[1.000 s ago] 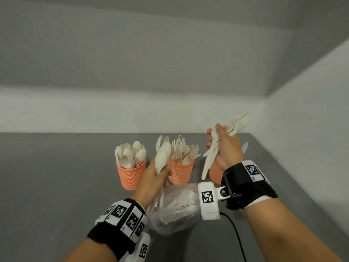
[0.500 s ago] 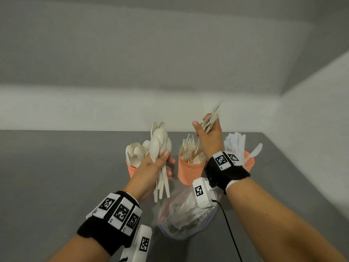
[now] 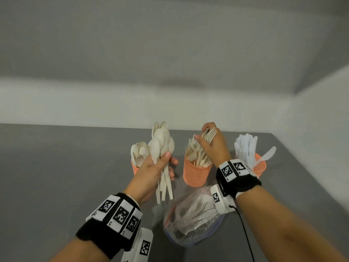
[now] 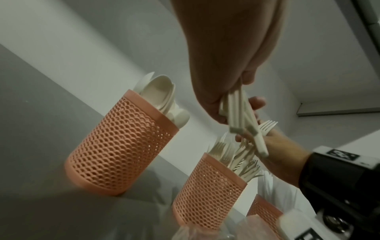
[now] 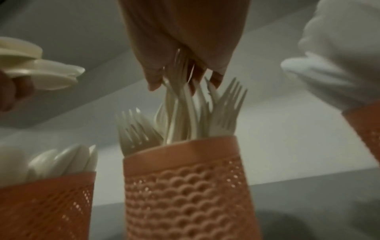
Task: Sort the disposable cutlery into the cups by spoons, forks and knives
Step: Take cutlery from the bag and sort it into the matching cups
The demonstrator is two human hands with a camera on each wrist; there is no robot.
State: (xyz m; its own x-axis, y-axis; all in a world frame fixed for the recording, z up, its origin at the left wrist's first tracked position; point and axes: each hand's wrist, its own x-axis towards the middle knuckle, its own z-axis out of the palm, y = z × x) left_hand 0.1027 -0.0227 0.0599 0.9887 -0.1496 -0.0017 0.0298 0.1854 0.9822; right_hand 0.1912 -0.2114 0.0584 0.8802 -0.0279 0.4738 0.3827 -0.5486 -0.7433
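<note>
Three orange mesh cups stand in a row on the grey table. The left cup (image 3: 134, 169) holds spoons, the middle cup (image 3: 196, 175) forks, the right cup (image 3: 262, 167) white knives (image 3: 245, 148). My left hand (image 3: 166, 164) grips a bundle of cream spoons (image 3: 161, 142) by the handles, bowls up, between the spoon and fork cups. My right hand (image 3: 204, 133) pinches a few forks (image 3: 210, 133) just above the fork cup. In the right wrist view these forks (image 5: 180, 97) reach down among those in the cup (image 5: 185, 186).
A clear plastic bag (image 3: 192, 218) with more cutlery lies in front of the cups, under my right wrist. One white piece (image 3: 268, 154) leans out of the knife cup to the right. Walls close the table at the back and right.
My right hand has left the knife cup, where the white knives now stand, and come down over the fork cup with forks. My left hand has lifted its spoon bundle higher.
</note>
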